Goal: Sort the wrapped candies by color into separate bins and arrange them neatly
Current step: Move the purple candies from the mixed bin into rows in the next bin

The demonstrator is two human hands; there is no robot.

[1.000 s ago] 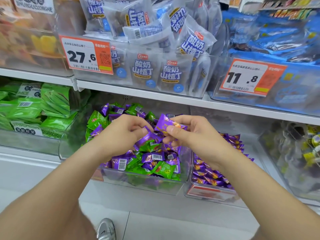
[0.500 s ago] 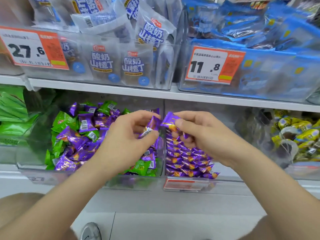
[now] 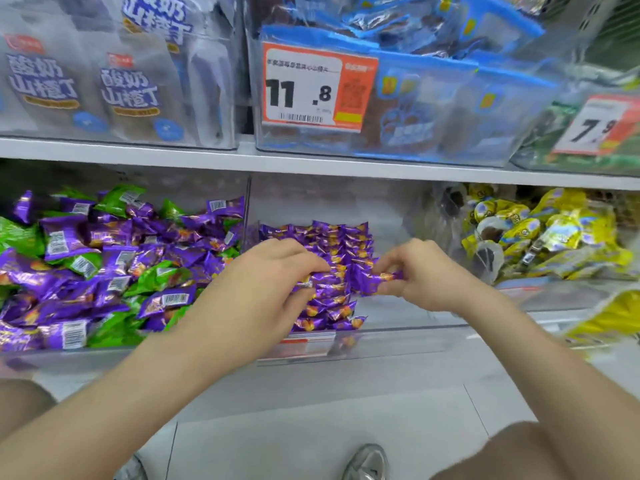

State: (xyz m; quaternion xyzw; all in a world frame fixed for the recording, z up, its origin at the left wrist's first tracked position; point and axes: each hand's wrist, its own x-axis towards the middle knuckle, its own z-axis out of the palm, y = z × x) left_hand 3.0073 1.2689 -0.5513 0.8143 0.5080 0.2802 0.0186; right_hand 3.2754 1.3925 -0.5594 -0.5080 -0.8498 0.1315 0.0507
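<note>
Nearest to me there was a silvery shoe [image 3: 367,462] on the pale floor [image 3: 311,420], and both forearms reached away over it toward the lower shelf. The left hand [image 3: 273,278] was curled down over the middle bin [image 3: 398,337], thumb and fingers pinching a purple candy [image 3: 313,281] right on top of the purple rows [image 3: 332,244] lined up in there. Just right of it, the right hand [image 3: 426,271] pinched a second purple candy [image 3: 375,281] by one end, at the right edge of those rows and inside the same bin. Honestly couldn't tell whether that one was touching the stack or not.

Left of that, the left bin [image 3: 69,356] held a mixed pile [image 3: 104,265] of purple and green candies, all jumbled, some with barcodes facing up. On the right sat a bin of yellow sweets [image 3: 554,237].

Farther back and up, the white shelf board [image 3: 311,164] carried clear tubs: white pouches [image 3: 128,88] on the left, blue packs [image 3: 450,98] in the middle, an orange 11.8 tag [image 3: 301,88], and a blurry 7.9 tag [image 3: 595,126] far right.
</note>
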